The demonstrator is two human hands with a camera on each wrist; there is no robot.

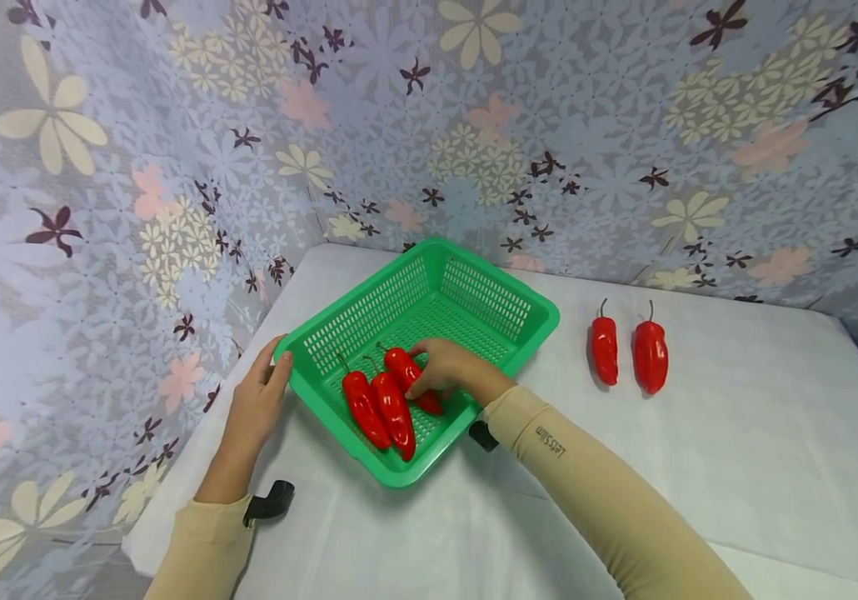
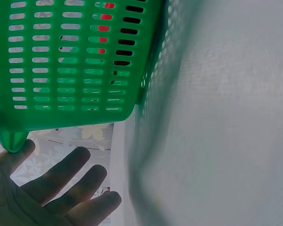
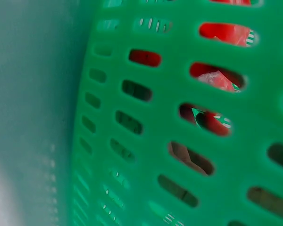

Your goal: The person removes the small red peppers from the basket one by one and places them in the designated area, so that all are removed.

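Inside a green plastic basket (image 1: 474, 329) lie three glossy red chili peppers with thin dark stems. My right hand (image 1: 446, 367) reaches over the near rim and grips the rightmost chili pepper (image 1: 401, 364), thumb on one side and fingers on the other. Next to it rest a middle chili pepper (image 1: 395, 414) and a left one (image 1: 365, 410). My left hand (image 1: 260, 396) holds the basket's left corner at the rim; the left wrist view shows its other fingers (image 2: 78, 186) spread below. Through the slots of the basket wall (image 3: 165, 127), the right wrist view gives only bits of red and of the hand.
Two more red chili peppers, a slimmer one (image 1: 605, 350) and a wider one (image 1: 650, 357), lie on the white-covered table (image 1: 736, 433) right of the basket. A flowered cloth (image 1: 586, 125) hangs behind the table and along its left side.
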